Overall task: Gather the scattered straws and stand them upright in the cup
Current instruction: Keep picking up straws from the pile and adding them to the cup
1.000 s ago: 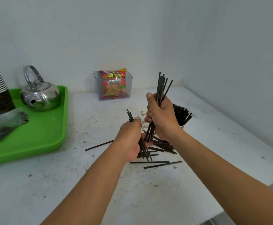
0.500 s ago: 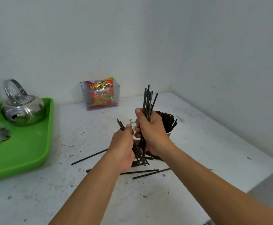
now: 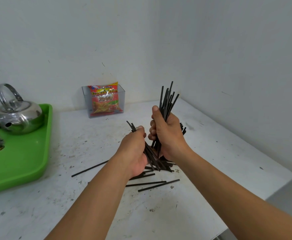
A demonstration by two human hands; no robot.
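My right hand (image 3: 167, 134) grips an upright bundle of thin black straws (image 3: 167, 99) whose tops fan out above my fist. My left hand (image 3: 134, 149) is closed on a smaller tilted bunch of straws (image 3: 133, 126), just left of the right hand and almost touching it. Behind my right hand only the tips of the straws standing in the cup (image 3: 183, 129) show; the cup itself is hidden. Several loose straws (image 3: 152, 183) lie flat on the white table (image 3: 219, 161) below and between my hands, one lying off to the left (image 3: 89, 168).
A green tray (image 3: 29, 161) at the left holds a steel kettle (image 3: 18, 116). A clear box with a red snack packet (image 3: 105, 101) stands against the back wall. The table's right edge runs close to my right forearm; walls close in behind and to the right.
Both hands keep their straw bundles. The right hand has lifted slightly and now covers the cup. The view has shifted a little, otherwise little moved.
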